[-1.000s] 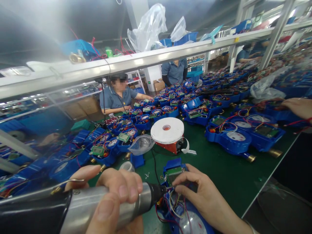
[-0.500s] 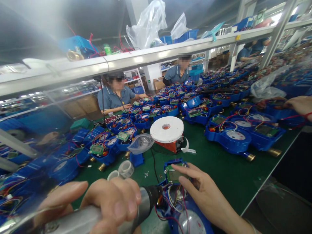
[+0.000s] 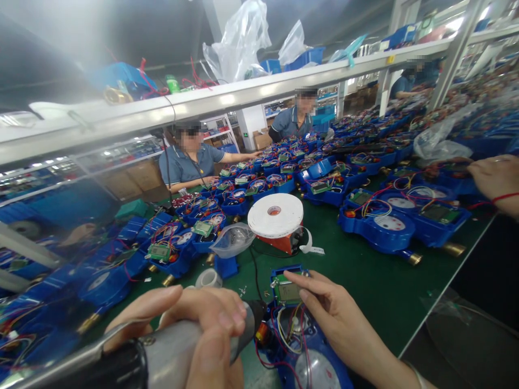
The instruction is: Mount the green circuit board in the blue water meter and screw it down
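While hands (image 3: 259,329) flank it, meter (image 3: 302,346) between

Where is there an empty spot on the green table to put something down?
Bare green mat lies between the right hand, the white tape reel and the blue meters at right. Left of the reel it is crowded: meters, a plastic bag, a small tape roll.
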`<state>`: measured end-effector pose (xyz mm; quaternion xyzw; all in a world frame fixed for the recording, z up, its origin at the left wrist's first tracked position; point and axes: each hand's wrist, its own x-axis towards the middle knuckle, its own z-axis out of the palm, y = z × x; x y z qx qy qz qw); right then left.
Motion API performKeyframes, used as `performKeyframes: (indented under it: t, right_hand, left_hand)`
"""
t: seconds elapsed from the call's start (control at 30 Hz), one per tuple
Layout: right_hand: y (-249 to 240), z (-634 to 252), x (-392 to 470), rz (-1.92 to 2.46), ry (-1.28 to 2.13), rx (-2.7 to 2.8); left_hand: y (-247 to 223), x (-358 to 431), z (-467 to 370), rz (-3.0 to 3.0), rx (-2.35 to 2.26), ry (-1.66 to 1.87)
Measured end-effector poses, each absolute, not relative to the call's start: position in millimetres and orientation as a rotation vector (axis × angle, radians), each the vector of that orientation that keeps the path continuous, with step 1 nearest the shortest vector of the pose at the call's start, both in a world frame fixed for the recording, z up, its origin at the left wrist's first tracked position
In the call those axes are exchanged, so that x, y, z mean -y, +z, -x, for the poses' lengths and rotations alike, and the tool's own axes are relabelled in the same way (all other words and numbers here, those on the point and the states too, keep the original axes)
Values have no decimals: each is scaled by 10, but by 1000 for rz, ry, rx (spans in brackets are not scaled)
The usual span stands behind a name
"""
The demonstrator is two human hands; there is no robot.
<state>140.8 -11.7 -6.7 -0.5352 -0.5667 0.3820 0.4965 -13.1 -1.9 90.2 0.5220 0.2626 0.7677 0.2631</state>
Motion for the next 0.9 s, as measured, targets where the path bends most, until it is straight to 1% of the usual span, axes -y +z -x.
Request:
performKeyframes:
  t: [0.23,0.43,0.57,0.67,0.73,0.9]
  right_hand:
    - [-24,-1423,88,1277,992,1281]
    - [-63,-1424,80,1201,1085,1146]
    - [-84,-1426,94,1116,1145,1059]
    - [-104,-1429,100,1093,1169,1029]
    - [-115,-1433,96,1113,1161,1038]
    - [-104,-1451,68,1217,1007,1179]
  left_hand:
    - [863,6,116,-1409,-663,2039]
    - [798,25,50,-1533,-604,2015]
    - [739,-15,94,-1502,-620,2050]
    - [711,-64,112,-1540,-529,2035]
    - [706,-80,79,-1567,-479,2014]
    - [720,-61,71,-1409,-701,2132]
